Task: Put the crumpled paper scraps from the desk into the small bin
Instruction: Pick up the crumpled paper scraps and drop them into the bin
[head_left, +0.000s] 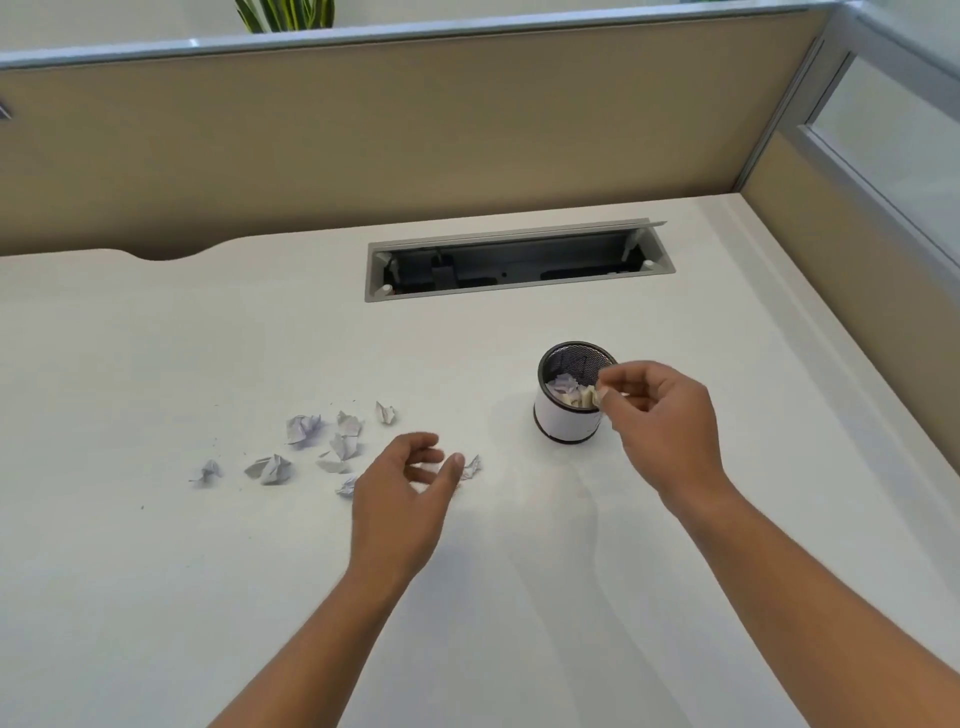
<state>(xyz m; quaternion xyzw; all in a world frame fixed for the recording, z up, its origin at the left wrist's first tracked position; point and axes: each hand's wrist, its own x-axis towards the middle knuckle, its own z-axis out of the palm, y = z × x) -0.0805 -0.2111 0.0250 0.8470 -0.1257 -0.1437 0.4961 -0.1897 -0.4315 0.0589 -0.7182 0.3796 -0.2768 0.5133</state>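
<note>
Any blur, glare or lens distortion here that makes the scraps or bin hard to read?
Head view: wide-angle bending curves the partition rail; lighting soft and even, only faint shadows beside the bin and under the left hand; no glare; white scraps show low contrast on the white desk; the right hand, pinching a scrap, slightly soft.

Left grip (402, 480) slack, right grip (657, 410) tight.

A person's right hand (660, 415) pinches a crumpled paper scrap (597, 397) at the rim of a small bin (566, 423) that holds other wads (563, 384), on a white desk (208, 597). The left hand (405, 483), fingers loosely curled and holding nothing, hovers beside loose scraps (304, 428) scattered to the bin's left. An open cable hatch (519, 262) lies behind the bin.
</note>
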